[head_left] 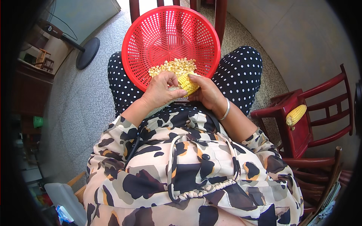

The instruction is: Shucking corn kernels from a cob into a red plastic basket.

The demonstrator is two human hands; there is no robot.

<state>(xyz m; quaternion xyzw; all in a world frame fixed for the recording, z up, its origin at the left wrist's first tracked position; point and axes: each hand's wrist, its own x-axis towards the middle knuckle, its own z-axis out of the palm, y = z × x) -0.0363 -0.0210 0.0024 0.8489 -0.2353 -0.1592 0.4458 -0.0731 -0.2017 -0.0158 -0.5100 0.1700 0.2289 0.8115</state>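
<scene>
A yellow corn cob lies between my two hands, over the near rim of a red plastic basket. My right hand holds the cob from its right side, thumb on top of the kernels. From the other side my left hand touches the cob, its thumb pressed along the near edge and its fingers bent over the kernels. Loose corn kernels are heaped in the near part of the basket, just beyond my fingers. The cob's underside is hidden by my hands.
On the right, a dark red wooden chair bears another corn cob. A fan with a round black base stands on the speckled floor at the left. Polka-dot trouser legs flank the basket.
</scene>
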